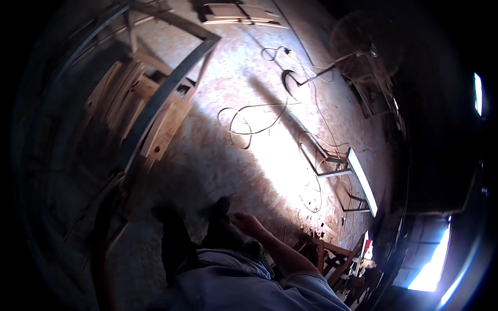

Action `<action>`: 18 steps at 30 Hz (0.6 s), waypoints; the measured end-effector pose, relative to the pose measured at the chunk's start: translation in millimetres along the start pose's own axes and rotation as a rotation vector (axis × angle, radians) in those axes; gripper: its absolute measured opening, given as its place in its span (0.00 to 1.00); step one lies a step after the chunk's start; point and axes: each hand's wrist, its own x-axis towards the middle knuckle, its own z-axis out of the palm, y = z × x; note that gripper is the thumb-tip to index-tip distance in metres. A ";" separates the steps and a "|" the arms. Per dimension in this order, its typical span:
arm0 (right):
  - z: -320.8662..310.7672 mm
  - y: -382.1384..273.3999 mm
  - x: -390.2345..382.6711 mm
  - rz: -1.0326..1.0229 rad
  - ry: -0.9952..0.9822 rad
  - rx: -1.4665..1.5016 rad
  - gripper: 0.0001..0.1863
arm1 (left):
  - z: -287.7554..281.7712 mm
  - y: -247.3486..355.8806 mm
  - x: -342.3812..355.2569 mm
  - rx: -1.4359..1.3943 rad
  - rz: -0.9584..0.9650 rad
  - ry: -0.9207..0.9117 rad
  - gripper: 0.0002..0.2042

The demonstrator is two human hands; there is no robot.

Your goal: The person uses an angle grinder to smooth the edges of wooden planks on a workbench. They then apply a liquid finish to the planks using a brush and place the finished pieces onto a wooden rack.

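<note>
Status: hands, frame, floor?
Right hand low, nothing seen in it; left hand can't be made out. Frame at left. Looped cable on floor ahead.

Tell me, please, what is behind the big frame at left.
Boards show behind the frame. Parts its bar covers cannot be seen; the far left is too dark.

downward head-worn fisheye view

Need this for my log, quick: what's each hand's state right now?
Left hand: cannot be told, too dark to make out.
Right hand: nothing visible in it; open or closed cannot be told.
</note>
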 end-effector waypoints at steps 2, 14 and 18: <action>-18.7 23.3 7.2 0.021 0.008 0.148 0.20 | -31.1 33.7 -15.1 0.002 -0.034 -0.089 0.27; -214.0 209.1 28.7 0.001 0.319 0.412 0.20 | -35.4 414.0 72.1 -0.127 0.176 -0.313 0.24; -297.7 271.2 33.7 0.074 0.508 0.445 0.24 | -38.4 493.7 150.9 -0.261 0.147 -0.632 0.22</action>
